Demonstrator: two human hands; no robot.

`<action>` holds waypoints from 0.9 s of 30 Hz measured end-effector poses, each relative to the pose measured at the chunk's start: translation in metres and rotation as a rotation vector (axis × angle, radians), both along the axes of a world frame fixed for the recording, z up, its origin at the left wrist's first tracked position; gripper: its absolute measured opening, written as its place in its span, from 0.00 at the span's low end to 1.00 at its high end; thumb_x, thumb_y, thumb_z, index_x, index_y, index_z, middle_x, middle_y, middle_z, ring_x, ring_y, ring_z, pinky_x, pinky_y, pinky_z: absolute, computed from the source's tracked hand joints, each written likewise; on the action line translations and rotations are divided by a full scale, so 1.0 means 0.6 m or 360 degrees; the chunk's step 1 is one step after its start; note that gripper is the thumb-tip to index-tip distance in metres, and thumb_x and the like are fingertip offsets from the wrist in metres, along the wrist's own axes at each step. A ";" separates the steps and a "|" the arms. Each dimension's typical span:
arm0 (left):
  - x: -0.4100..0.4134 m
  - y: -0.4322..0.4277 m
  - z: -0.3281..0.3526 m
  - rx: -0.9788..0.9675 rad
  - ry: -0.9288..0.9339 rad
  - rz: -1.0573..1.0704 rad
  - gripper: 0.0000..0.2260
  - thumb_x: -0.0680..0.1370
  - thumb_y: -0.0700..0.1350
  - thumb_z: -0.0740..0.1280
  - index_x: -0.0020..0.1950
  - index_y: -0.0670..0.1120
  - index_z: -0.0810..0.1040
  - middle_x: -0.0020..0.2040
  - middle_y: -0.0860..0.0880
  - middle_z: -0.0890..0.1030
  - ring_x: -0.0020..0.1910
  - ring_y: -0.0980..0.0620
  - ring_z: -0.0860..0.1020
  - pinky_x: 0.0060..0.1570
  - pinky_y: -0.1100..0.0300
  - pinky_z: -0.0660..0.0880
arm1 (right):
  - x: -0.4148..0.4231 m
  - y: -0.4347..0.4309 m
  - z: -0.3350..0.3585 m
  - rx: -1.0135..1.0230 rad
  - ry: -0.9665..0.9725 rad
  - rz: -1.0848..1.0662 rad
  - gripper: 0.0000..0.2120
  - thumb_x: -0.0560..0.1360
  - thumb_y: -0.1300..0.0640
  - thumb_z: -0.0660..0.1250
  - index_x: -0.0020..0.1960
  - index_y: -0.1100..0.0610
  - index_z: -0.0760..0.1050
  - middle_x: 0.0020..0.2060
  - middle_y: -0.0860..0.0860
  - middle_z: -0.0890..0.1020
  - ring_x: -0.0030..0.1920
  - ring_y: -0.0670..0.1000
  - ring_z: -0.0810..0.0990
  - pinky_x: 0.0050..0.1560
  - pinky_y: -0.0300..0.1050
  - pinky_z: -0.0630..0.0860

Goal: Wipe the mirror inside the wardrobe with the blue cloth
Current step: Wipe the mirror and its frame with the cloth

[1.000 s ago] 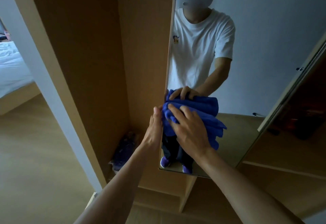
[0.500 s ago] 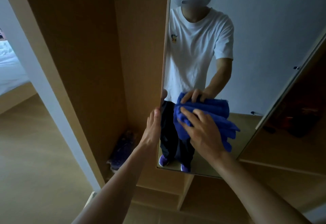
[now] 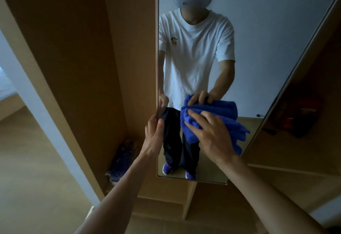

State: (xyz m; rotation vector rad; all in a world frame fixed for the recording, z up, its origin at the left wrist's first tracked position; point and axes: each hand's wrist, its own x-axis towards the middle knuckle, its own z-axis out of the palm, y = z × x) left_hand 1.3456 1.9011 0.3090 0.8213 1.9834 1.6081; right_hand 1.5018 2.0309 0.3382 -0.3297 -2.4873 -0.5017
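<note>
We press the blue cloth [image 3: 195, 123] flat under our spread right hand [image 3: 212, 134] against the mirror [image 3: 258, 49], our left hand [image 3: 154, 136] pinching the mirror's left edge.

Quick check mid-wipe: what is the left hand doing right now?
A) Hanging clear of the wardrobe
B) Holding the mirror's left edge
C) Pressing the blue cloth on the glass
B: the left hand grips the left edge of the mirror, while the right hand presses the blue cloth on the glass.
</note>
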 end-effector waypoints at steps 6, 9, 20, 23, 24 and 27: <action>0.002 0.000 0.003 -0.0026 -0.0003 -0.0003 0.25 0.84 0.64 0.51 0.81 0.60 0.54 0.77 0.50 0.62 0.74 0.46 0.66 0.72 0.45 0.65 | 0.022 0.010 -0.023 -0.0058 -0.0218 -0.0016 0.24 0.72 0.66 0.70 0.65 0.52 0.79 0.69 0.51 0.76 0.60 0.56 0.75 0.50 0.51 0.71; 0.006 0.001 0.002 0.0018 -0.0007 0.0015 0.25 0.84 0.63 0.53 0.81 0.61 0.55 0.77 0.51 0.62 0.74 0.47 0.65 0.73 0.43 0.64 | 0.023 0.026 0.031 -0.0051 0.0005 -0.0059 0.27 0.68 0.68 0.64 0.66 0.53 0.78 0.69 0.52 0.76 0.60 0.58 0.74 0.48 0.50 0.67; 0.010 0.012 -0.010 -0.0042 0.0021 0.0102 0.28 0.83 0.64 0.54 0.81 0.61 0.51 0.79 0.50 0.60 0.75 0.46 0.65 0.69 0.46 0.66 | 0.063 0.038 -0.022 -0.0080 -0.0135 -0.0015 0.25 0.68 0.68 0.71 0.63 0.53 0.80 0.67 0.51 0.77 0.59 0.57 0.76 0.48 0.51 0.71; 0.018 0.016 -0.016 -0.0037 0.0067 0.0142 0.30 0.82 0.65 0.56 0.82 0.61 0.50 0.80 0.50 0.58 0.76 0.46 0.62 0.67 0.47 0.65 | 0.064 0.052 0.031 -0.0061 0.0014 -0.0069 0.28 0.66 0.68 0.65 0.64 0.52 0.79 0.67 0.52 0.77 0.58 0.57 0.74 0.46 0.50 0.66; 0.022 0.020 -0.017 -0.0028 0.0069 0.0160 0.31 0.82 0.66 0.57 0.82 0.61 0.50 0.80 0.50 0.57 0.76 0.46 0.62 0.65 0.49 0.64 | 0.065 0.058 0.051 -0.0058 0.0065 -0.0081 0.28 0.67 0.66 0.61 0.64 0.51 0.79 0.68 0.51 0.76 0.58 0.57 0.73 0.47 0.49 0.64; 0.034 0.034 -0.016 -0.0043 0.0047 0.0228 0.33 0.81 0.65 0.59 0.82 0.60 0.48 0.81 0.51 0.54 0.76 0.45 0.62 0.60 0.51 0.64 | 0.072 0.072 0.065 -0.0009 0.0111 -0.0098 0.27 0.69 0.65 0.59 0.66 0.51 0.77 0.70 0.52 0.75 0.60 0.58 0.73 0.49 0.50 0.64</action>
